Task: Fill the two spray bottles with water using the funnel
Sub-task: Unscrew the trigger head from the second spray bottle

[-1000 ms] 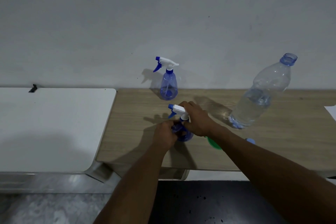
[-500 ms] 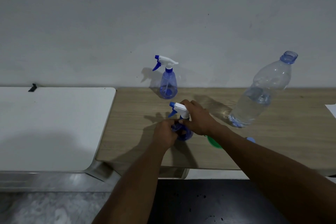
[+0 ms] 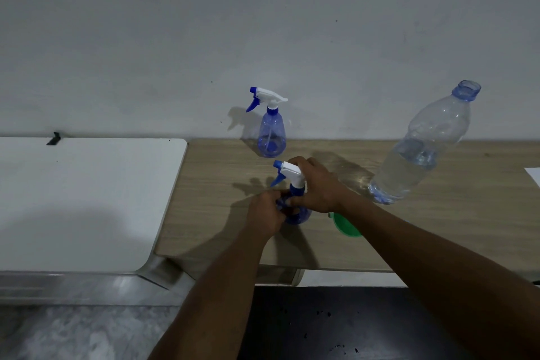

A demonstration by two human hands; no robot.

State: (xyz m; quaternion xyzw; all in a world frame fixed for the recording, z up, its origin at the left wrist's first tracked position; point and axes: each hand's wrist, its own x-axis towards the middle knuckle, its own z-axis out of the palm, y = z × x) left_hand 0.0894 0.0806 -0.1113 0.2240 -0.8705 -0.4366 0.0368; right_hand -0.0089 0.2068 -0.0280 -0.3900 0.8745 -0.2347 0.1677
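we see the near spray bottle [image 3: 295, 207] upright on the wooden table [image 3: 438, 231], our left hand [image 3: 267, 212] gripping its body, our right hand [image 3: 317, 187] curled round its neck and white head. the green funnel [image 3: 346, 226] lies just right; second spray bottle [image 3: 271, 133] and open water bottle [image 3: 420, 152] stand behind.

Funnel [image 3: 346, 226] right of nearer spray bottle [image 3: 297, 188]

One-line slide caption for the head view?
Left hand holds the near spray bottle while right hand grips its neck; far spray bottle, uncapped water bottle, green funnel alongside.
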